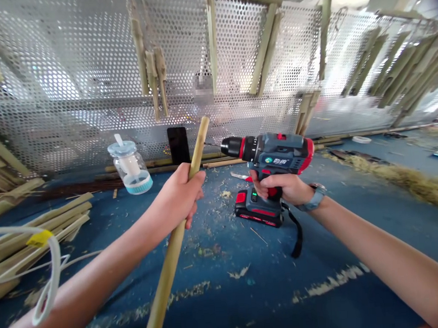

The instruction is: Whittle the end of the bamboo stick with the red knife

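Observation:
My left hand is closed around a long bamboo stick that slants up from the bottom edge to its top end near the mesh wall. My right hand grips the handle of a grey and red cordless drill. The drill points left, and its thin bit tip sits just beside the upper part of the stick. A watch is on my right wrist. The drill's wrist strap hangs down over the blue table.
A lidded plastic jar and a dark phone stand at the back by the perforated metal wall. Split bamboo strips and a white cable lie at left. Shavings litter the table, with a heap at right.

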`<state>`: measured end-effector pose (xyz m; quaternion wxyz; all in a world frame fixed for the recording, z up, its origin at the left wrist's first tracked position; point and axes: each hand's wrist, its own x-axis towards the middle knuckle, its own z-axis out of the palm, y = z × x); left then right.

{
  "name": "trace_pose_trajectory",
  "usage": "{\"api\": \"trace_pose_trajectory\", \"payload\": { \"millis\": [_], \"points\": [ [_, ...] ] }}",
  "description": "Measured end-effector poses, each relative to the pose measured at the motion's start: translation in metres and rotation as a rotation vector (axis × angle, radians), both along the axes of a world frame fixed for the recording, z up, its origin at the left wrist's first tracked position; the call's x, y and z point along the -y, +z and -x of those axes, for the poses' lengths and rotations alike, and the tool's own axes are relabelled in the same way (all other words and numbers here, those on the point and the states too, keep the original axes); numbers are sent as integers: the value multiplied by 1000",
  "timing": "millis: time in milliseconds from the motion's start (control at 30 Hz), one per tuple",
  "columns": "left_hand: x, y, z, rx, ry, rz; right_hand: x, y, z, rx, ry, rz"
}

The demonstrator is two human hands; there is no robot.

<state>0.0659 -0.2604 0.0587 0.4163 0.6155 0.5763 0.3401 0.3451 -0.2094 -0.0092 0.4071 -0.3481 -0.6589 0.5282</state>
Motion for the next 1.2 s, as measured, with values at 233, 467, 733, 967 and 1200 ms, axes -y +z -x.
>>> {"api": "trace_pose_trajectory", "payload": {
  "millis": [233, 467, 733, 967, 1200],
  "points": [
    [3, 1, 1, -28, 8, -19, 3, 2, 0, -6, 9, 7],
    [2, 1, 5, -71, 5, -33, -1, 2, -1, -36, 70, 31],
    [5, 0, 5, -73, -3, -25, 5, 7, 4, -84, 34, 56],
    [8, 3, 4, -98, 7, -13, 6, 8, 3, -58, 56, 38],
    [8, 5, 3, -147, 21, 15, 6, 7, 0, -34, 41, 47]
  ]
}}
